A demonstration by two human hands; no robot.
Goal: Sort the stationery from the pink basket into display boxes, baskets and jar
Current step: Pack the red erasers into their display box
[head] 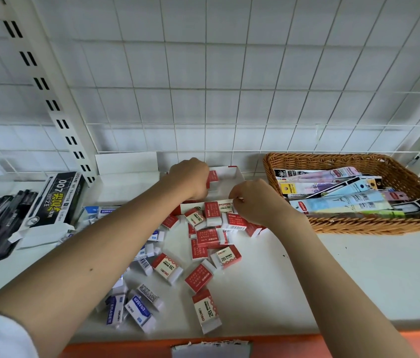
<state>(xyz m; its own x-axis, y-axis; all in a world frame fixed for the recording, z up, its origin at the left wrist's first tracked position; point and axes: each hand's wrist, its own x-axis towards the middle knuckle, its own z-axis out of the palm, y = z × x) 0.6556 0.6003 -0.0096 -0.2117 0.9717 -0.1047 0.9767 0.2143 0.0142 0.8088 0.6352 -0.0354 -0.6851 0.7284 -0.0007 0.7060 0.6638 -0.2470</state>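
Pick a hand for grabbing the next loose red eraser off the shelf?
Probably right. The right hand only pinches the display box front edge, beside the red erasers. The left hand is in the box, holding an eraser.

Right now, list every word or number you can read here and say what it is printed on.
"2B": red erasers, several of them.
"ERASER": blue erasers, bottom left.
"007": black pen box, seen upside down.
Brand marks on the erasers, barcodes, the fine print on the red sleeves, and the packets in the wicker basket are too small or blurred to read.
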